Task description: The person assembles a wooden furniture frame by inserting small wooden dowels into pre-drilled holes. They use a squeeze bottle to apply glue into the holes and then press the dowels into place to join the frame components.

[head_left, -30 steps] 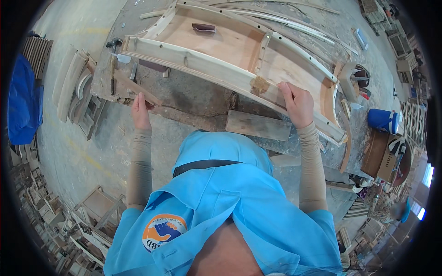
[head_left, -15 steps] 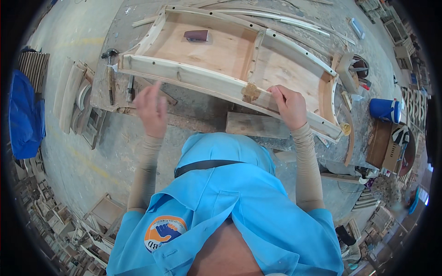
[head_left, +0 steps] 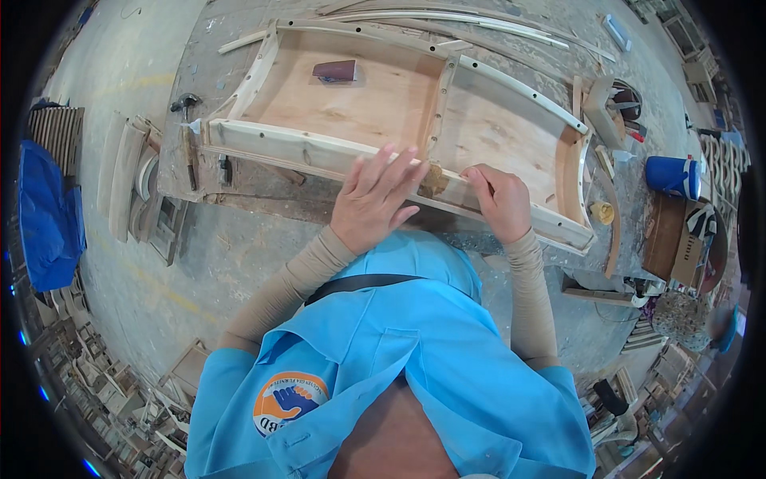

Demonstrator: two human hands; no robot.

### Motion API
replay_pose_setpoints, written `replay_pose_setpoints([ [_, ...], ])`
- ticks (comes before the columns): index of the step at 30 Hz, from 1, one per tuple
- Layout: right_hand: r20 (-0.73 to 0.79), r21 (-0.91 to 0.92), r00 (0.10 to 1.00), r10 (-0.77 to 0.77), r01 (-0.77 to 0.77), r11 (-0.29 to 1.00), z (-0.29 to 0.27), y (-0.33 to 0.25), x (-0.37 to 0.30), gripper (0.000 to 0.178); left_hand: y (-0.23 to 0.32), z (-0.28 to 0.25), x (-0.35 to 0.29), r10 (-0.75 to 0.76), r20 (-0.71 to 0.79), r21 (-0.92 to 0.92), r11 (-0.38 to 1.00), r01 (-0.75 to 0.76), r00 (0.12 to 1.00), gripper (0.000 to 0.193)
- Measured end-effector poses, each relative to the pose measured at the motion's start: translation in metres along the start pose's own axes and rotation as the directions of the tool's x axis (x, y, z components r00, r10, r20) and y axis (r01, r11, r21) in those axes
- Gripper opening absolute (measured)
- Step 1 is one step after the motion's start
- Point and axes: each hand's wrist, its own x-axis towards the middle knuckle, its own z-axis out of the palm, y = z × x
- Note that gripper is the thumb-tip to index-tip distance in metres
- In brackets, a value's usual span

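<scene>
A curved, shallow wooden frame (head_left: 303,149) with a plywood bottom and a cross divider lies on the worktable before me. My right hand (head_left: 506,205) grips its near rail, right of the divider, thumb on top and fingers curled. In front of the same rail, my left hand (head_left: 372,199) is open with its fingers spread, just left of a brown patch (head_left: 433,182) on the wood. Whether the left fingertips touch the rail I cannot tell. A folded dark-red sheet, like sandpaper (head_left: 335,72), rests inside the left compartment.
On the table's left lie a hammer (head_left: 188,140) and a small dark tool (head_left: 225,170). Long thin wood strips (head_left: 479,25) run behind the frame. To the right are a tool holder (head_left: 604,112), a yellowish roll (head_left: 602,212) and a blue jug (head_left: 673,176). Curved wooden parts (head_left: 128,176) stand at left.
My left hand has swung right, from the frame's left part to beside the brown patch. My right hand keeps its grip on the rail. The wooden block below the rail is no longer visible.
</scene>
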Motion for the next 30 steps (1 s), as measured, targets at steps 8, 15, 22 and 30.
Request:
replay_pose_setpoints([
  [8, -0.014, -0.001, 1.000, -0.012, 0.012, 1.000, 0.004, 0.004, -0.004, 0.025, -0.010, 0.004, -0.002, -0.008, -0.029, 0.004, 1.000, 0.008, 1.000, 0.071],
  [15, -0.041, 0.001, 0.997, -0.060, 0.060, 0.998, 0.007, 0.005, -0.003, 0.025, -0.004, 0.003, 0.000, 0.088, -0.105, -0.052, 0.994, -0.094, 0.991, 0.066],
  [22, 0.001, -0.084, 0.999, -0.045, 0.045, 0.995, 0.006, -0.004, -0.007, 0.026, -0.075, -0.050, -0.029, -0.265, -0.468, -0.239, 0.956, 0.168, 0.843, 0.026],
  [30, -0.067, -0.088, 0.997, -0.037, 0.031, 0.996, 0.015, 0.009, -0.015, 0.021, -0.279, -0.038, -0.114, -0.883, -0.304, -0.621, 0.469, 0.628, 0.359, 0.019],
])
